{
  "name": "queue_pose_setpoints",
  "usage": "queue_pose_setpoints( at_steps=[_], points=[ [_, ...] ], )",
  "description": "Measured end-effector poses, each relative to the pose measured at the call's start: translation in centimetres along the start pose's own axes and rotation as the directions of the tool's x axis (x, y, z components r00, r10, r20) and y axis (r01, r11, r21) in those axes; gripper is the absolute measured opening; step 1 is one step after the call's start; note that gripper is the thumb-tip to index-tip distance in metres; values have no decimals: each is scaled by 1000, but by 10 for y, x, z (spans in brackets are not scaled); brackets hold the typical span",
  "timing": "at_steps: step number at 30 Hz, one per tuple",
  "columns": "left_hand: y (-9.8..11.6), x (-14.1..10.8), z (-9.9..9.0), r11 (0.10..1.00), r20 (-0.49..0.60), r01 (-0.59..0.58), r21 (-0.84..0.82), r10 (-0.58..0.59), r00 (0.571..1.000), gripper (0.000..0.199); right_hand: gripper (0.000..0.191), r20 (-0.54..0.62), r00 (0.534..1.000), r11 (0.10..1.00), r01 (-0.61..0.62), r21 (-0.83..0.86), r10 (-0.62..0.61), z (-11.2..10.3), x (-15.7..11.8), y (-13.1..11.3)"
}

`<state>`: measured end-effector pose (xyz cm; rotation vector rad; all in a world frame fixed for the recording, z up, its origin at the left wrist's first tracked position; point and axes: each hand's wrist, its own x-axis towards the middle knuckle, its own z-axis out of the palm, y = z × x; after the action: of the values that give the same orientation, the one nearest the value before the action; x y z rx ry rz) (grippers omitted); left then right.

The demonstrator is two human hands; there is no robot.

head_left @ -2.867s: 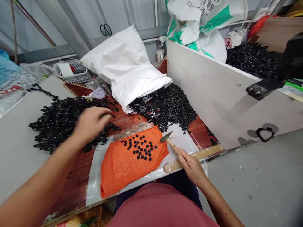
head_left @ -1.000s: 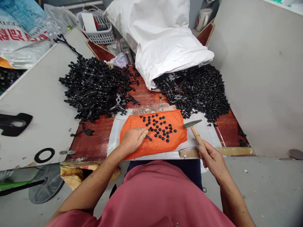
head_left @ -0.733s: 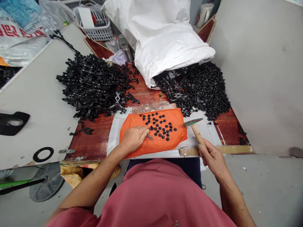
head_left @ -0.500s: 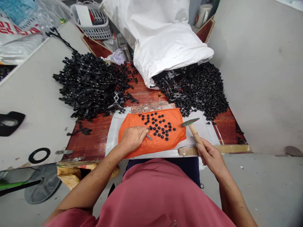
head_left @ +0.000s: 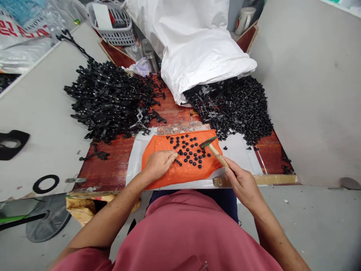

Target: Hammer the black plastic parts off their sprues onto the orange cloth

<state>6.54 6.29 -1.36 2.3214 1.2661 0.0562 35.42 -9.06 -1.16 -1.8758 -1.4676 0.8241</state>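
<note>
My right hand [head_left: 239,181] is wrapped round the wooden handle of a hammer [head_left: 214,151], whose green-edged head hangs over the right part of an orange cloth [head_left: 160,177]. Several round black caps [head_left: 190,162] lie spread on that cloth. At the cloth's left side, my left hand [head_left: 160,164] is closed, thumb and fingers pinching a small black strip-like linkage piece [head_left: 178,162]. Part of the piece is hidden under the fingers.
A tall pile of black linkage parts [head_left: 107,99] stands at the left. A white sack [head_left: 205,56] lies open towards a heap of small black caps [head_left: 248,109] at the right. Behind are a grey basket [head_left: 120,37], a steel flask [head_left: 150,56] and a mug [head_left: 244,20].
The hammer has swung left from the cloth's right edge to above the caps, my right hand moving with it. My left hand stays in nearly the same place.
</note>
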Motion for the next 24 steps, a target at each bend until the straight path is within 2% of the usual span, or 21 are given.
queue_pose_setpoints(
  at_steps=[3,6,13,19,24],
  points=[
    [-2,0,1,997,-26,-11,-76,9,1000,42,52,-7,1000,1000,-28,10,28,4,0,4],
    [-3,-2,2,996,-28,-25,-81,22,999,42,53,-6,999,998,-48,26,49,7,-3,12],
    [2,-3,3,998,0,3,57,-3,1000,42,51,13,999,998,-50,28,49,10,-5,17],
    [6,-4,-2,986,24,-29,166,26,999,42,47,19,1000,1000,-24,2,24,11,-3,12],
    [-1,-2,-2,999,24,-26,20,26,999,40,46,0,1000,999,-10,-36,10,12,-3,9]
  ],
)
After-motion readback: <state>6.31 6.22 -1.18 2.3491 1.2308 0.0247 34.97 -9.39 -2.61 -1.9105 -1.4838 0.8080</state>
